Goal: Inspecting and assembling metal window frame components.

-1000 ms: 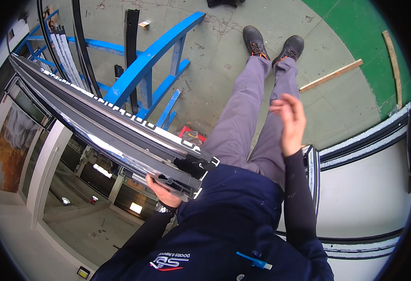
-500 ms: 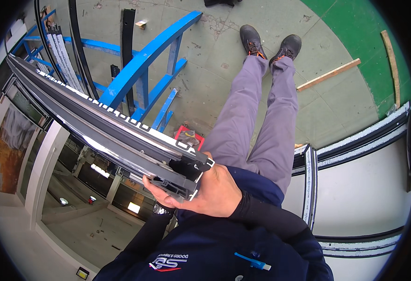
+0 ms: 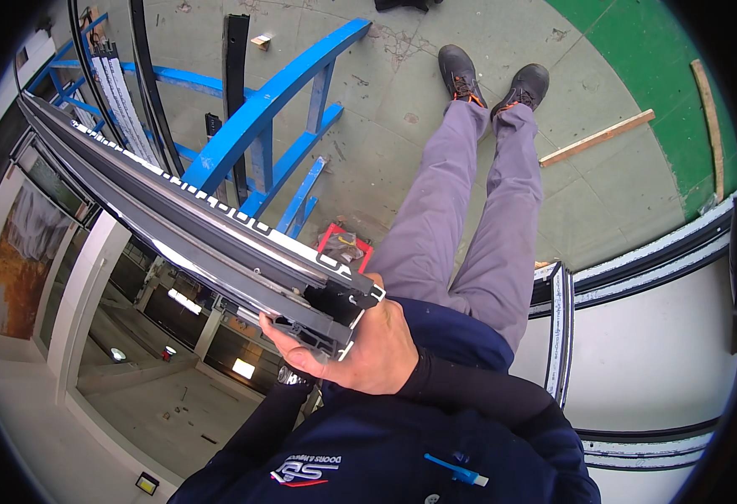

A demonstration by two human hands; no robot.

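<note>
A long dark grey profile bundle (image 3: pixel 217 239), with white patterned tape along its upper side, runs from the far left to its cut end in front of my body. My right hand (image 3: pixel 377 349) wraps round that end, its palm against the cut face and the thumb along the near side. Black fittings and hollow chambers show in the end. My left forearm, with a metal wristwatch (image 3: pixel 291 375), reaches under the bundle, which hides most of my left hand. A digit at the bundle's near edge may belong to it; I cannot tell.
A blue metal rack (image 3: pixel 276 101) stands beyond the bundle, with black and white strips leaning on it. A red box (image 3: pixel 368 252) sits by my leg. White-and-black framed panels (image 3: pixel 645 361) are at the right. Wooden strips (image 3: pixel 599 137) lie on the floor.
The whole view has shifted slightly, so that things appear a little further right. My right hand keeps the same hold on the bundle's end.
</note>
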